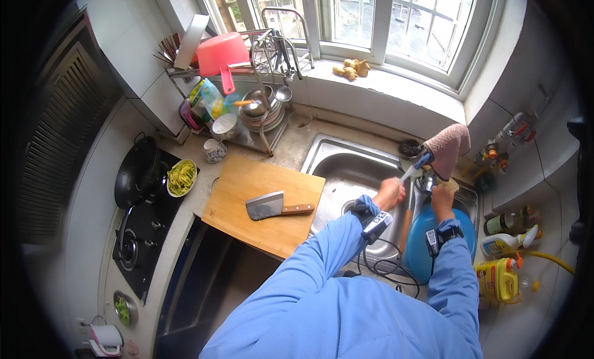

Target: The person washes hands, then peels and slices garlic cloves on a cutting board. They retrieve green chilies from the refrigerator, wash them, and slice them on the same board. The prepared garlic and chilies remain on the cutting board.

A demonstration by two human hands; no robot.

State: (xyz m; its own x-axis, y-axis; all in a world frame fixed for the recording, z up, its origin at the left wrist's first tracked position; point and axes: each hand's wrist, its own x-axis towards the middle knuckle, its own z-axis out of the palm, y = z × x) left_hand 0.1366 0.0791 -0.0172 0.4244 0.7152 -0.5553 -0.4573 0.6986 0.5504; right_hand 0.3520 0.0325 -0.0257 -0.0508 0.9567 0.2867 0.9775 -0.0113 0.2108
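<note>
My left hand (388, 194) is closed around the white handle of a slim tool (413, 167) with a blue part at its far end. The tool slants up to the right over the sink (322, 167); its kind cannot be made out. My right hand (442, 201) is beside the metal faucet (425, 183), above a blue plastic basin (422, 250). Its fingers are curled next to something pale yellow (450, 185), too small to name. A pink cloth (448, 150) hangs just beyond both hands, close to the tool's end.
Left of the sink, a cleaver (266, 206) lies on a wooden cutting board (247, 235). A dish rack (267, 139) stands behind it, and a bowl of sliced greens (182, 178) sits near the stove (141, 254). Bottles (498, 278) line the right side.
</note>
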